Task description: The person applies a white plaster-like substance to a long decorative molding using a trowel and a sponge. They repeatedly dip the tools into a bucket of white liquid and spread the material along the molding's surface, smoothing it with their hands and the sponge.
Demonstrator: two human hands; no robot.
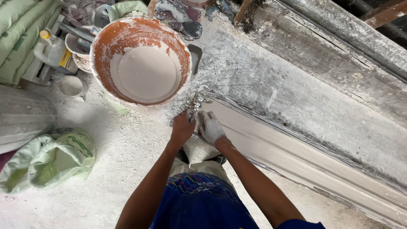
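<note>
My left hand (182,126) grips a plaster-smeared metal tool (197,101) at the near end of a long wet plaster moulding (296,157). Beside it, my right hand (210,127), coated in white plaster, rests on the moulding's end, fingers curled toward the same tool. Whether it grips the tool is unclear. Just left of both hands stands a large orange bucket (101,51) holding pale liquid plaster.
A long plaster-crusted bench (305,85) runs diagonally to the right. A green sack (51,159) lies on the dusty floor at left. A small bowl (71,86), a white jug (53,51) and stacked green bags (21,29) sit at top left.
</note>
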